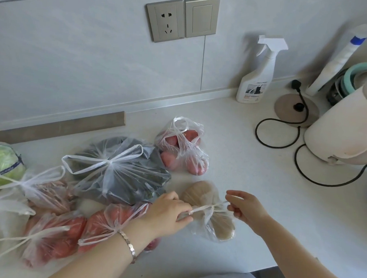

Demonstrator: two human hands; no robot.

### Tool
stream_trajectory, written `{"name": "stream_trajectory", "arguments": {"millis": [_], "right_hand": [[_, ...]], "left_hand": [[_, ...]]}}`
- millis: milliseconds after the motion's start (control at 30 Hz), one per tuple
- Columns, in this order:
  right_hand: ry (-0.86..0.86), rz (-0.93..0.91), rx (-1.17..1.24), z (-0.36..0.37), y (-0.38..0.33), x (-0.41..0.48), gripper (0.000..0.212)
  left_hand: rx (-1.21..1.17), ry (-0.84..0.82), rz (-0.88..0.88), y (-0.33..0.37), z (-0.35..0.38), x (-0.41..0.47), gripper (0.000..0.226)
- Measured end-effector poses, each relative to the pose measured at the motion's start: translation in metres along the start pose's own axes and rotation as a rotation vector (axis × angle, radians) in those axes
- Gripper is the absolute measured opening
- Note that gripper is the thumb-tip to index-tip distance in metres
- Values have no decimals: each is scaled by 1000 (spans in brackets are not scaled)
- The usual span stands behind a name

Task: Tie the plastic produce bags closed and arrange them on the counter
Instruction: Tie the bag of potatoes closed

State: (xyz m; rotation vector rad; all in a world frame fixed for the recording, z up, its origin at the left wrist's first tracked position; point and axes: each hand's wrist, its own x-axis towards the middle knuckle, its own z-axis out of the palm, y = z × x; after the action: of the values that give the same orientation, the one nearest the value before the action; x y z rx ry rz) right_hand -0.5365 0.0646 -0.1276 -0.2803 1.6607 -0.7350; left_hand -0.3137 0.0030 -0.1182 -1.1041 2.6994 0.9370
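Thin clear plastic, crinkly, everywhere on the left half of the white speckled counter [250, 183]. The potato bag [223, 226] lies at the front, near the edge, between both hands, with smooth tan oval potatoes inside; its two handles are twisted into white cords crossing at a small knot above the bag. The left hand [169, 211] pinches one cord end between thumb and curled fingers, with a silver link bracelet [129, 244] on the wrist. The right hand [246, 211] pinches the other cord end at its fingertips, the other fingers loosely curled. The cords run taut and roughly level between the hands. Behind it, apart, sits a small bag of reddish round produce [184, 147], its handles gathered on top. To the left a big bag of dark leafy greens [118, 169] is tied with a bow-like knot. In front of that, a bag of red round produce [69, 236] lies partly under the left forearm, tied. A pinkish-contents bag [47, 191] lies beside it; what it holds is unclear through the wrinkles. A pale green cabbage [2, 162], wrapped, sits at the far left edge. On the right side stand a white trigger spray bottle [259, 75] against the wall, a round grey kettle base [295, 108] with a looping black cord [277, 143], and a smooth cream kettle [345, 129] beside the base. On the grey tiled wall are a metal-look socket [165, 20] and a switch [201, 17].
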Motion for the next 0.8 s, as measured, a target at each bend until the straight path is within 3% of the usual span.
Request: {"name": "stream_trajectory", "arguments": {"millis": [100, 167, 267, 333, 400, 500, 567, 667, 800], "right_hand": [[69, -104, -337, 4, 6, 4, 15], [87, -162, -490, 5, 6, 5, 31], [149, -276, -525, 9, -2, 5, 49], [170, -320, -454, 11, -14, 6, 52], [166, -308, -380, 10, -23, 11, 51], [148, -195, -331, 4, -18, 19, 48], [149, -115, -302, 0, -7, 21, 47], [166, -62, -167, -3, 8, 23, 48], [224, -46, -5, -2, 11, 24, 42]], "left_hand": [[-95, 22, -33, 4, -4, 12, 20], [-402, -6, -145, 10, -15, 24, 16], [-889, 24, -190, 27, -30, 37, 26], [-1081, 24, -234, 39, -32, 42, 24], [-1017, -16, -275, 43, -27, 47, 29], [-451, -123, -226, 33, -15, 57, 38], [-325, -180, -202, 26, -11, 59, 36], [-400, -157, -328, 13, -8, 59, 34], [-1086, -67, -687, -1, -7, 60, 37]]}}
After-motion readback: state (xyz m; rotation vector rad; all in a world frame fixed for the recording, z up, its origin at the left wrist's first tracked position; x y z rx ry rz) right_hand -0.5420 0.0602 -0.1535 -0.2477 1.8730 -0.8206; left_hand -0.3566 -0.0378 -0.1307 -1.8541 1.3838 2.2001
